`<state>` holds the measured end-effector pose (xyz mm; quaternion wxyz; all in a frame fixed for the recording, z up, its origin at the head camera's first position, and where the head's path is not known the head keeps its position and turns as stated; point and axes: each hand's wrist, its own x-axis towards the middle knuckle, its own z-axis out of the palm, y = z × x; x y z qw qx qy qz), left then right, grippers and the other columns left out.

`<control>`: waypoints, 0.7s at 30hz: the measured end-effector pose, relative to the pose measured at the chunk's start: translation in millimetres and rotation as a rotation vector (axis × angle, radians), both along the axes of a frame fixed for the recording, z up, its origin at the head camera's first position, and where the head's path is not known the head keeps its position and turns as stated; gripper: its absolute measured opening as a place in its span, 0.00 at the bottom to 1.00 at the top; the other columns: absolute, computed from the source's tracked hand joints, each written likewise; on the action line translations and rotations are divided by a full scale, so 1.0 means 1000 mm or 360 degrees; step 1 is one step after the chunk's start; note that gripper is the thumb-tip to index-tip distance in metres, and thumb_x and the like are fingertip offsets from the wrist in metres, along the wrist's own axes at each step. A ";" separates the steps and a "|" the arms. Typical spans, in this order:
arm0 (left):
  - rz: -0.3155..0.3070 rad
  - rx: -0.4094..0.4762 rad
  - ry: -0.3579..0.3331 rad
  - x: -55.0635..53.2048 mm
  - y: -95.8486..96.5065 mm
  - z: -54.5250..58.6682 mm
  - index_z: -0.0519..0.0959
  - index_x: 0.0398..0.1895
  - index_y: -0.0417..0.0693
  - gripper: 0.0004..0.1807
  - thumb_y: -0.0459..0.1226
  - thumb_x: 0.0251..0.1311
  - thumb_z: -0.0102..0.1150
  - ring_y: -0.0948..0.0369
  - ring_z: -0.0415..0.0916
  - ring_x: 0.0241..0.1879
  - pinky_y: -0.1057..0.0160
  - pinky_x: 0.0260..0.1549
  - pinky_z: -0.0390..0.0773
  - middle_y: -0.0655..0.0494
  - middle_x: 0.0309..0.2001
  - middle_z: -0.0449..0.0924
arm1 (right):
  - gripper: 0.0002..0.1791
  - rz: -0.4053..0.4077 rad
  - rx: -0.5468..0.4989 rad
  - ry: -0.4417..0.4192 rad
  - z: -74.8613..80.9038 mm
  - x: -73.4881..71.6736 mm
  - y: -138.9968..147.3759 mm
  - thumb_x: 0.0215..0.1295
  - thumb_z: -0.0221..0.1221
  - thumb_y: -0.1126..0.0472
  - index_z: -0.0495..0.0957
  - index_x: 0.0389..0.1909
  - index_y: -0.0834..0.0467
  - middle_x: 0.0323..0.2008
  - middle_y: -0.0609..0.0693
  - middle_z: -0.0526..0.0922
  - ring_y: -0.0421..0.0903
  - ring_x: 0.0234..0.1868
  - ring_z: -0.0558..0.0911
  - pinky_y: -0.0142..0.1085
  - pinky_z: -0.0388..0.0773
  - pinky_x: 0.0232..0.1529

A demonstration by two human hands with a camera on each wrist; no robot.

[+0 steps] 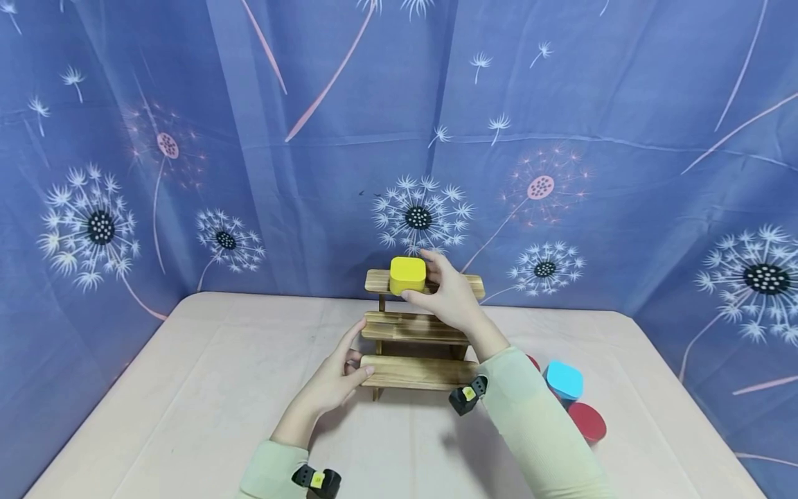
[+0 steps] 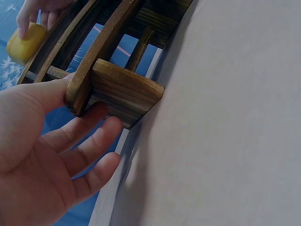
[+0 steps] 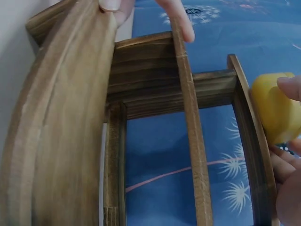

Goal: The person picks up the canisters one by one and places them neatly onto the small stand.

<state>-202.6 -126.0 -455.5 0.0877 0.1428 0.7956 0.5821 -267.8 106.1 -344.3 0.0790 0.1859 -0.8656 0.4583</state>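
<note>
A wooden three-step stand (image 1: 419, 372) sits on the table. On its top step, towards the left, is a yellow rounded-square box (image 1: 408, 272). My right hand (image 1: 450, 294) pinches this box, thumb at the front and fingers on its right side and behind. The right wrist view shows the yellow box (image 3: 275, 108) resting against the top board. At the stand's left end, my left hand (image 1: 333, 374) touches the lower steps, thumb on the bottom one and index finger at the middle one. The other fingers of the left hand (image 2: 51, 155) are loosely spread beside the stand's side panel (image 2: 124, 87).
Right of the stand, near my right sleeve, are a light blue rounded-square box (image 1: 564, 380) and a red round-topped piece (image 1: 587, 423). Another red piece (image 1: 533, 362) is mostly hidden by the sleeve. A blue dandelion-print curtain (image 1: 324, 208) hangs behind the pale tabletop (image 1: 206, 388).
</note>
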 end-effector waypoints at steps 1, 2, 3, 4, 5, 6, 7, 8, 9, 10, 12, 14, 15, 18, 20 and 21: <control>0.0001 0.0008 -0.0004 0.000 0.000 0.000 0.44 0.71 0.83 0.46 0.36 0.62 0.58 0.63 0.64 0.22 0.70 0.12 0.68 0.46 0.41 0.70 | 0.46 0.0005 -0.0013 -0.0013 0.000 0.000 0.001 0.53 0.69 0.54 0.57 0.69 0.60 0.59 0.58 0.74 0.54 0.58 0.77 0.47 0.72 0.60; 0.0001 0.0012 -0.0008 0.000 0.000 0.000 0.44 0.71 0.84 0.46 0.36 0.62 0.58 0.64 0.64 0.22 0.71 0.12 0.67 0.46 0.41 0.70 | 0.44 0.0015 -0.0029 -0.0025 0.000 0.000 0.002 0.53 0.68 0.55 0.58 0.69 0.61 0.59 0.59 0.73 0.55 0.59 0.76 0.47 0.71 0.61; 0.0003 0.0014 -0.0013 0.000 0.000 -0.001 0.44 0.70 0.85 0.46 0.36 0.62 0.58 0.63 0.64 0.22 0.71 0.12 0.67 0.46 0.41 0.70 | 0.43 0.0024 -0.0049 -0.0040 0.001 0.000 0.003 0.54 0.68 0.56 0.58 0.68 0.62 0.60 0.59 0.72 0.55 0.59 0.75 0.47 0.70 0.62; 0.0006 0.0015 -0.0019 0.000 0.001 -0.001 0.44 0.70 0.86 0.46 0.35 0.62 0.58 0.63 0.64 0.22 0.71 0.12 0.67 0.46 0.42 0.70 | 0.42 0.0035 -0.0072 -0.0052 0.001 0.000 0.004 0.55 0.67 0.57 0.59 0.68 0.63 0.60 0.60 0.72 0.56 0.60 0.75 0.46 0.70 0.62; 0.0008 0.0021 -0.0024 0.000 0.001 -0.001 0.44 0.70 0.86 0.46 0.35 0.62 0.58 0.63 0.64 0.22 0.71 0.12 0.67 0.46 0.42 0.70 | 0.42 0.0045 -0.0097 -0.0065 0.001 0.000 0.004 0.55 0.66 0.58 0.59 0.68 0.64 0.60 0.60 0.72 0.56 0.61 0.74 0.46 0.70 0.62; 0.0012 0.0022 -0.0030 0.000 0.001 -0.001 0.44 0.69 0.87 0.46 0.35 0.62 0.58 0.63 0.64 0.22 0.72 0.12 0.67 0.46 0.42 0.70 | 0.41 0.0048 -0.0114 -0.0075 0.001 0.000 0.005 0.55 0.66 0.59 0.59 0.68 0.65 0.60 0.60 0.72 0.56 0.61 0.74 0.46 0.70 0.62; 0.0011 0.0025 -0.0030 0.001 0.001 -0.001 0.44 0.69 0.87 0.46 0.35 0.62 0.58 0.63 0.64 0.22 0.72 0.12 0.67 0.46 0.43 0.70 | 0.41 0.0056 -0.0132 -0.0086 0.001 0.000 0.005 0.55 0.66 0.60 0.59 0.68 0.65 0.60 0.61 0.72 0.57 0.61 0.73 0.46 0.70 0.62; 0.0008 0.0030 -0.0027 0.001 0.001 -0.001 0.43 0.70 0.86 0.46 0.35 0.62 0.58 0.63 0.64 0.22 0.71 0.12 0.67 0.45 0.43 0.70 | 0.40 0.0058 -0.0141 -0.0096 0.002 0.000 0.005 0.55 0.66 0.60 0.59 0.67 0.65 0.60 0.61 0.72 0.56 0.62 0.73 0.45 0.70 0.62; 0.0006 0.0036 -0.0026 0.000 0.001 -0.001 0.43 0.70 0.85 0.46 0.35 0.62 0.58 0.63 0.64 0.22 0.71 0.12 0.67 0.44 0.44 0.70 | 0.40 0.0057 -0.0151 -0.0105 0.002 0.000 0.006 0.55 0.66 0.60 0.59 0.67 0.65 0.60 0.60 0.72 0.56 0.62 0.73 0.45 0.70 0.62; 0.0002 0.0043 -0.0028 0.000 0.001 -0.001 0.43 0.70 0.84 0.46 0.35 0.62 0.58 0.64 0.64 0.22 0.71 0.12 0.67 0.44 0.44 0.70 | 0.40 0.0058 -0.0156 -0.0108 0.002 0.000 0.006 0.55 0.66 0.60 0.60 0.67 0.64 0.60 0.60 0.72 0.56 0.62 0.73 0.45 0.70 0.62; -0.0006 0.0056 -0.0029 0.000 0.001 -0.002 0.43 0.71 0.83 0.46 0.35 0.62 0.58 0.64 0.64 0.22 0.71 0.12 0.67 0.43 0.44 0.70 | 0.39 0.0058 -0.0157 -0.0116 0.002 0.000 0.006 0.55 0.66 0.60 0.61 0.66 0.64 0.59 0.60 0.73 0.56 0.62 0.73 0.45 0.70 0.62; -0.0003 0.0057 -0.0034 0.000 0.001 -0.002 0.43 0.71 0.84 0.47 0.35 0.62 0.59 0.64 0.64 0.22 0.72 0.12 0.68 0.44 0.44 0.70 | 0.37 0.0065 -0.0156 -0.0125 0.002 -0.001 0.007 0.55 0.66 0.60 0.63 0.65 0.63 0.59 0.59 0.73 0.55 0.62 0.73 0.45 0.69 0.63; 0.0001 0.0056 -0.0040 0.000 0.001 -0.002 0.43 0.70 0.85 0.47 0.35 0.62 0.59 0.64 0.64 0.22 0.72 0.13 0.68 0.44 0.44 0.70 | 0.37 0.0068 -0.0154 -0.0131 0.002 -0.001 0.007 0.55 0.66 0.60 0.63 0.65 0.62 0.59 0.59 0.73 0.55 0.62 0.73 0.45 0.69 0.63; 0.0010 0.0050 -0.0044 0.000 0.001 -0.002 0.44 0.69 0.87 0.47 0.35 0.62 0.59 0.64 0.64 0.22 0.71 0.13 0.68 0.45 0.44 0.70 | 0.36 0.0062 -0.0131 -0.0145 0.003 0.000 0.006 0.55 0.66 0.59 0.64 0.64 0.61 0.59 0.58 0.74 0.55 0.62 0.74 0.45 0.69 0.63; 0.0011 0.0047 -0.0049 0.000 0.001 -0.002 0.44 0.69 0.88 0.46 0.35 0.62 0.59 0.63 0.64 0.22 0.71 0.13 0.68 0.45 0.45 0.70 | 0.36 0.0052 -0.0106 -0.0145 0.004 0.000 0.005 0.56 0.66 0.58 0.65 0.64 0.61 0.59 0.58 0.74 0.55 0.61 0.74 0.45 0.70 0.63; 0.0007 0.0050 -0.0049 0.000 0.001 -0.001 0.44 0.69 0.88 0.46 0.35 0.62 0.58 0.63 0.64 0.22 0.71 0.12 0.67 0.45 0.45 0.69 | 0.36 0.0050 -0.0094 -0.0143 0.004 0.000 0.004 0.56 0.66 0.57 0.65 0.64 0.61 0.59 0.58 0.74 0.55 0.61 0.74 0.45 0.70 0.62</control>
